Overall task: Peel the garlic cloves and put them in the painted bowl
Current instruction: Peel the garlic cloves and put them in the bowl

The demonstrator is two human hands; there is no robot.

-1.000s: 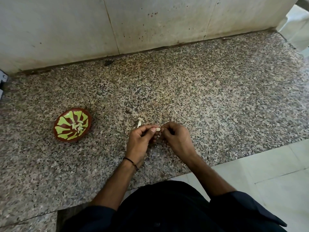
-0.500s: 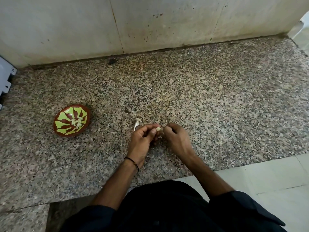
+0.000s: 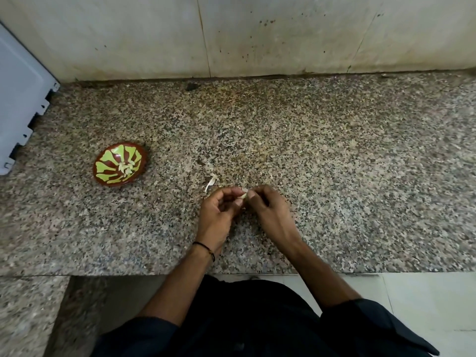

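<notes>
1. Granite counter (image 3: 360, 176), speckled, fills the middle band of the frame, edge to edge.
2. Pale wall (image 3: 257, 34) across the top; stained, small dark spots, vertical seams.
3. Person's dark garment (image 3: 257, 325) at bottom centre; both forearms reach up from it onto the counter.
4. Pale floor tile (image 3: 425, 300) at lower right, a second granite ledge (image 3: 25, 305) at lower left.
5. Light grey panel (image 3: 18, 99) with a stepped edge at the far left; can't tell what it is.
6. Painted bowl (image 3: 108, 161), red-brown with green shapes, sits on the counter left of centre, well apart from the hands. Peeled cloves (image 3: 126, 167), pale, lie in its middle.
7. Left hand (image 3: 219, 212), centre frame, fingers curled, thumb and fingertips pinching the garlic clove (image 3: 243, 195).
8. Right hand (image 3: 268, 210), just right of the left and meeting it, fingers curled, pinching the same clove from the other side.
9. The clove is small and pale, held between the two hands just above the counter; mostly hidden by fingers, so how much skin is on it can't be told.
10. Black thread band (image 3: 204, 247) on the left wrist.
11. Peel scrap (image 3: 210, 182), whitish, on the counter just up-left of the left hand.
</notes>
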